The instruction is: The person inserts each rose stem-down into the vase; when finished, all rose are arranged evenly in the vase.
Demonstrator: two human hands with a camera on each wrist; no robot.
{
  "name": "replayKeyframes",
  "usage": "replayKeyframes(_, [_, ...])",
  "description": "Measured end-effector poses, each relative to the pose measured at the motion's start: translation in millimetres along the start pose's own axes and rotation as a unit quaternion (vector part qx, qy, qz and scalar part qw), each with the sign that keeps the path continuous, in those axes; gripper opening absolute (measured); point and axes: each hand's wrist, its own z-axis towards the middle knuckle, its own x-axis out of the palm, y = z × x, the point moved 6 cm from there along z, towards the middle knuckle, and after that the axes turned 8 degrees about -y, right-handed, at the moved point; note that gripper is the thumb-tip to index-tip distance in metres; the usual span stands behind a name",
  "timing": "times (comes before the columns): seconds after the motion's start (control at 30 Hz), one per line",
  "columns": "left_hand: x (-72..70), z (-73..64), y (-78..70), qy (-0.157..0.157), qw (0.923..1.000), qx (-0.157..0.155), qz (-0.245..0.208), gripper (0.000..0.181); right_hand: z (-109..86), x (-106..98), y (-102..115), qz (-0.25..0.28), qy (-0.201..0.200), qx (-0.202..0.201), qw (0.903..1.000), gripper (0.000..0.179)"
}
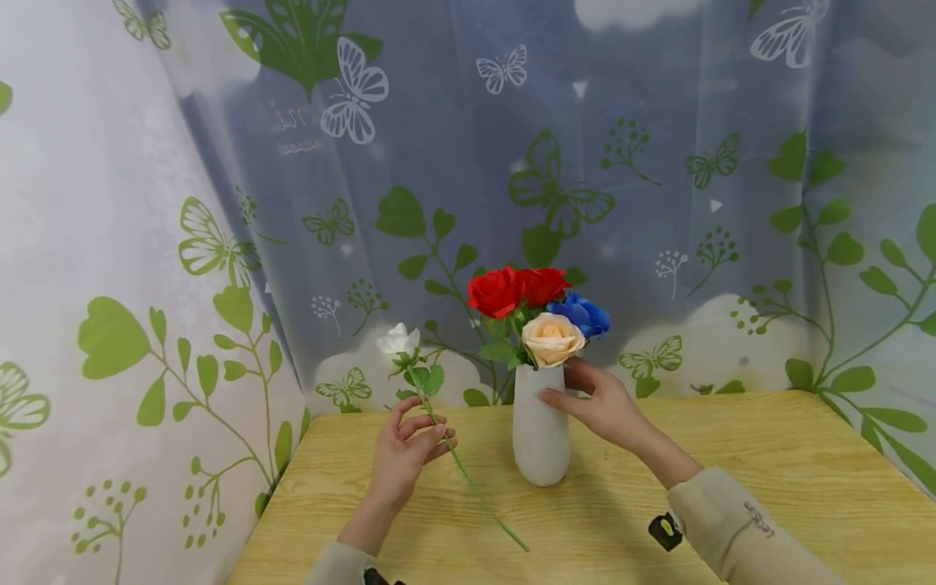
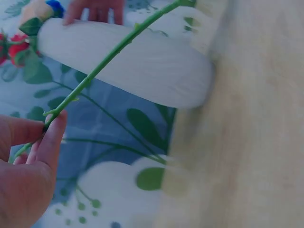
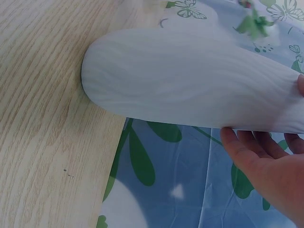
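Note:
Between thumb and fingers my left hand [image 1: 405,455] pinches the green stem of a white rose [image 1: 398,341], left of the vase. The bloom points up and the stem slants down to the right; in the left wrist view the stem [image 2: 102,64] crosses in front of the vase. A white vase [image 1: 541,439] stands upright on the table, holding two red roses [image 1: 497,292], a blue rose [image 1: 585,315] and a peach rose [image 1: 552,340]. My right hand [image 1: 603,402] grips the vase near its neck from the right, thumb in front, fingers partly hidden behind it.
The light wooden table [image 1: 695,455] reaches back to a blue-grey curtain [image 1: 453,146] printed with leaves and butterflies. Another printed curtain [image 1: 95,244] hangs along the left side. A small black device [image 1: 665,530] sits at the right sleeve.

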Motion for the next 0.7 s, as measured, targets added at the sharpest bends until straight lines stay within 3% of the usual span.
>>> replayKeyframes(0.2, [10.1, 6.1, -38.9, -0.034, 0.9969, 0.055, -0.046, 0.053, 0.0, 0, -1, -0.001, 0.0, 0.005, 1.0, 0.068])
replayKeyframes(0.43, [20.6, 12.9, -81.2, -0.082, 0.9863, 0.097, -0.104, 0.048, -0.5, 0, 0, 0.006, 0.001, 0.004, 1.0, 0.067])
replayKeyframes(0.7, [29.9, 18.1, -108.0, -0.119, 0.9754, 0.136, -0.126, 0.048, -0.4, 0, 0, 0.008, 0.003, 0.0, 1.0, 0.067])
